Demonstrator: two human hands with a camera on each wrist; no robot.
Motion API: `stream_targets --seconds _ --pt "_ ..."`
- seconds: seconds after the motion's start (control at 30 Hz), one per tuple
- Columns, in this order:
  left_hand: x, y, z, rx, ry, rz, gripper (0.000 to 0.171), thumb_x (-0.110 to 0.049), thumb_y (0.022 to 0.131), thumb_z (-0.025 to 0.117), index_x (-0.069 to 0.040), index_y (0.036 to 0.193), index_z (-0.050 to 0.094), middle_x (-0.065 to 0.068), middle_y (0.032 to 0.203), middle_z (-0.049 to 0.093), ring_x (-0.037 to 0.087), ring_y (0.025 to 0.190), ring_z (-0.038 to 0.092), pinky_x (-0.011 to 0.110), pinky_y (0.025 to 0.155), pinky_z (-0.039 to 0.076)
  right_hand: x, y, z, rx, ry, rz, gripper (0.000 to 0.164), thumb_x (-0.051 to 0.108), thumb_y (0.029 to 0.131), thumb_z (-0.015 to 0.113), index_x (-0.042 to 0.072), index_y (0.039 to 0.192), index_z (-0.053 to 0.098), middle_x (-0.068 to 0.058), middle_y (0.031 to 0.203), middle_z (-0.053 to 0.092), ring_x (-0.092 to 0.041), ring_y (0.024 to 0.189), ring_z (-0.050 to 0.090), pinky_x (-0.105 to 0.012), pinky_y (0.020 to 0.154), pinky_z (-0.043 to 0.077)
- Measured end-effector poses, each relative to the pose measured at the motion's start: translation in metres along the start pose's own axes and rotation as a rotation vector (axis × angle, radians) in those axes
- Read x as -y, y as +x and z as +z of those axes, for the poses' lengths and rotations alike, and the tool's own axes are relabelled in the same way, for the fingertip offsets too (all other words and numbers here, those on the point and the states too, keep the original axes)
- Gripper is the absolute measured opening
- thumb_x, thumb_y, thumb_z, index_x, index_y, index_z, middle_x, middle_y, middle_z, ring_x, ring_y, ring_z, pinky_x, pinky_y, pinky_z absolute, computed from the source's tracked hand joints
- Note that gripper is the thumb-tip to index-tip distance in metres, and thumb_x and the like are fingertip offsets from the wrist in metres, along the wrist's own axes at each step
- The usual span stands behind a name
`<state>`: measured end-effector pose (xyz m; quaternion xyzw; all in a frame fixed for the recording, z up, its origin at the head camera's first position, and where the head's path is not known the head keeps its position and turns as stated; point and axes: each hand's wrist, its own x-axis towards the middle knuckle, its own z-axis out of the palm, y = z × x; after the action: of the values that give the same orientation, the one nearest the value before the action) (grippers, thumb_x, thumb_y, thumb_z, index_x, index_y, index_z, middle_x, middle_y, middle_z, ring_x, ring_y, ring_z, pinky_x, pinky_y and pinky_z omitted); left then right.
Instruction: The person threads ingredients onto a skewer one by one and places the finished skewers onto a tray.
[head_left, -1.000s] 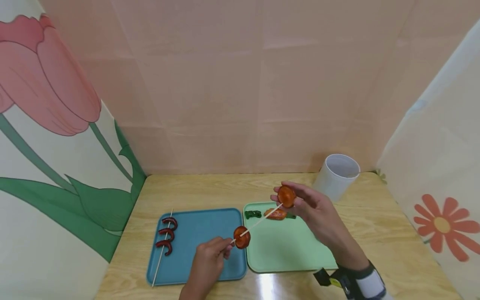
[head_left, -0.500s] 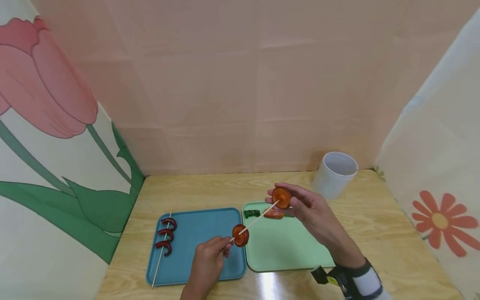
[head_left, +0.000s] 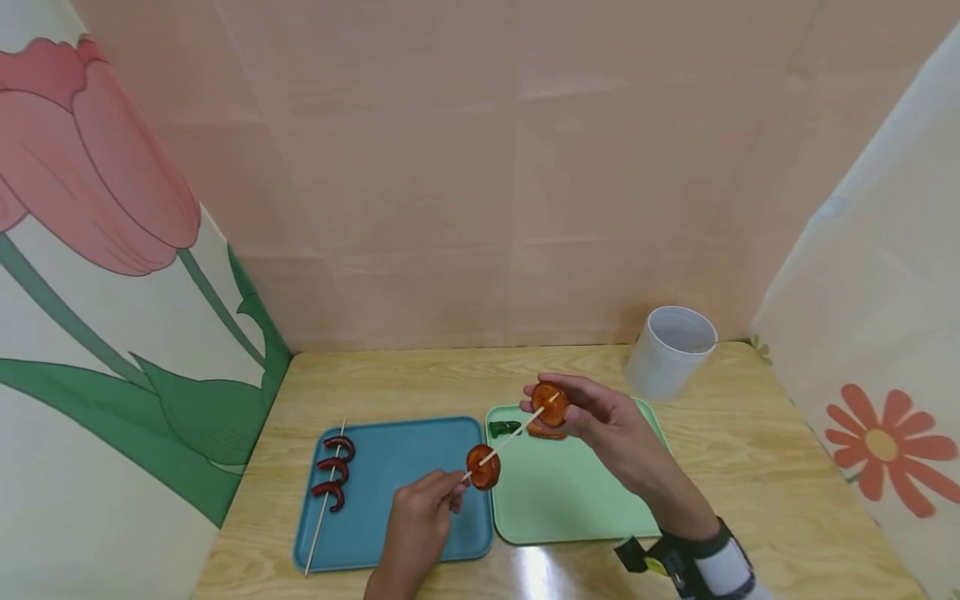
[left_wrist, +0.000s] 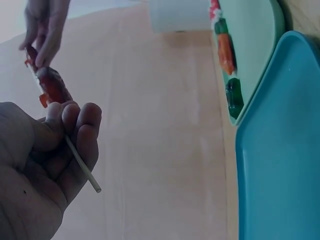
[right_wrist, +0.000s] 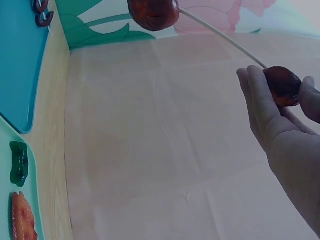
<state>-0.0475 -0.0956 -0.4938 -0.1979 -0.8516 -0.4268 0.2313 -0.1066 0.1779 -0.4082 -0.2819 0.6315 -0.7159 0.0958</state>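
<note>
My left hand (head_left: 418, 521) pinches the lower end of a thin wooden skewer (head_left: 517, 432) over the seam between two trays. A round, glossy orange-brown food piece (head_left: 483, 467) is threaded on it, close to the left fingertips. At the far end, my right hand (head_left: 615, 429) holds a second such piece (head_left: 550, 404) between thumb and fingers. The stick's tip shows on that piece's face. In the left wrist view, the skewer's blunt end (left_wrist: 85, 170) sticks out below the left fingers. In the right wrist view, the held piece (right_wrist: 282, 86) sits between the right fingers and thumb.
A blue tray (head_left: 405, 533) bears a skewer with three curled dark-red pieces (head_left: 333, 469). The green tray (head_left: 570, 508) beside it holds a green piece (head_left: 504, 428) and an orange piece (head_left: 546, 432), partly hidden. A white cup (head_left: 663, 362) stands at the back right.
My right hand has moved left and slightly down with its round piece, closer to the left hand. The skewer's tip now shows on that piece. The left hand has barely moved.
</note>
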Motion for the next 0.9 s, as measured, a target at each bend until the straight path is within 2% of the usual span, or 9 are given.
stream_targets --seconds 0.17,0.3,0.43,0.6,0.67,0.73,0.8,0.83,0.9 --pt "-0.002 0.002 0.001 -0.018 0.012 0.004 0.038 0.029 0.073 0.068 -0.002 0.091 0.080 0.002 0.073 0.072 0.000 0.058 0.062 0.005 0.051 0.047 -0.002 0.000 0.007 -0.040 -0.078 0.054 0.042 0.010 0.108 0.050 -0.002 0.148 0.048 -0.006 0.138 0.067 -0.017 0.121 0.069 -0.032 0.098 0.060" --pt "-0.003 0.006 0.003 -0.057 0.012 0.061 0.041 0.031 0.069 0.067 -0.002 0.089 0.080 0.003 0.071 0.071 -0.001 0.056 0.061 0.004 0.051 0.047 -0.009 0.000 0.017 -0.041 -0.153 0.148 0.041 0.015 0.105 0.056 0.005 0.146 0.055 -0.009 0.137 0.067 -0.014 0.116 0.070 -0.028 0.097 0.059" --pt "-0.004 0.011 0.006 -0.098 0.027 0.111 0.042 0.033 0.066 0.065 0.000 0.087 0.079 0.002 0.071 0.071 0.000 0.055 0.062 0.003 0.052 0.048 -0.018 0.001 0.031 -0.049 -0.172 0.208 0.043 0.018 0.103 0.060 0.007 0.145 0.057 -0.013 0.137 0.066 -0.011 0.116 0.069 -0.025 0.096 0.058" --pt "-0.005 0.013 0.007 -0.107 0.040 0.092 0.045 0.033 0.064 0.062 -0.001 0.086 0.079 0.002 0.070 0.071 0.000 0.055 0.062 0.004 0.051 0.047 -0.024 0.001 0.035 -0.065 -0.174 0.211 0.042 0.018 0.103 0.059 0.009 0.144 0.058 -0.018 0.137 0.065 -0.009 0.114 0.070 -0.026 0.095 0.059" --pt "-0.004 0.013 0.006 -0.104 0.035 0.081 0.045 0.034 0.064 0.062 -0.001 0.087 0.080 0.002 0.071 0.071 0.001 0.055 0.063 0.004 0.052 0.048 -0.026 0.001 0.033 -0.064 -0.182 0.215 0.043 0.019 0.104 0.059 0.010 0.146 0.057 -0.018 0.141 0.063 -0.007 0.117 0.068 -0.025 0.096 0.058" --pt "-0.004 0.012 0.005 -0.100 0.037 0.067 0.045 0.034 0.065 0.063 0.000 0.088 0.080 0.003 0.072 0.072 0.002 0.056 0.064 0.004 0.053 0.049 -0.028 0.000 0.028 -0.051 -0.210 0.216 0.044 0.018 0.105 0.057 0.010 0.148 0.054 -0.017 0.145 0.060 -0.011 0.121 0.067 -0.024 0.099 0.056" --pt "-0.003 0.011 0.003 -0.097 0.045 0.042 0.043 0.033 0.066 0.064 0.000 0.089 0.080 0.003 0.072 0.073 0.002 0.057 0.064 0.004 0.053 0.049 -0.033 -0.005 0.019 -0.047 -0.296 0.226 0.044 0.020 0.106 0.056 0.010 0.149 0.053 -0.016 0.146 0.060 -0.018 0.125 0.066 -0.026 0.101 0.056" --pt "-0.002 0.010 0.002 -0.096 0.053 0.026 0.043 0.033 0.067 0.065 0.000 0.089 0.080 0.003 0.072 0.073 0.002 0.057 0.064 0.004 0.053 0.049 -0.036 -0.008 0.012 -0.054 -0.376 0.238 0.044 0.022 0.106 0.057 0.011 0.148 0.054 -0.015 0.145 0.061 -0.022 0.126 0.066 -0.029 0.101 0.057" --pt "0.000 0.008 -0.002 -0.097 0.073 -0.003 0.040 0.031 0.068 0.066 0.000 0.089 0.080 0.002 0.071 0.072 0.001 0.057 0.064 0.004 0.052 0.049 -0.047 -0.017 -0.006 -0.072 -0.605 0.245 0.042 0.024 0.103 0.061 0.010 0.143 0.059 -0.014 0.139 0.065 -0.031 0.124 0.066 -0.038 0.101 0.058"
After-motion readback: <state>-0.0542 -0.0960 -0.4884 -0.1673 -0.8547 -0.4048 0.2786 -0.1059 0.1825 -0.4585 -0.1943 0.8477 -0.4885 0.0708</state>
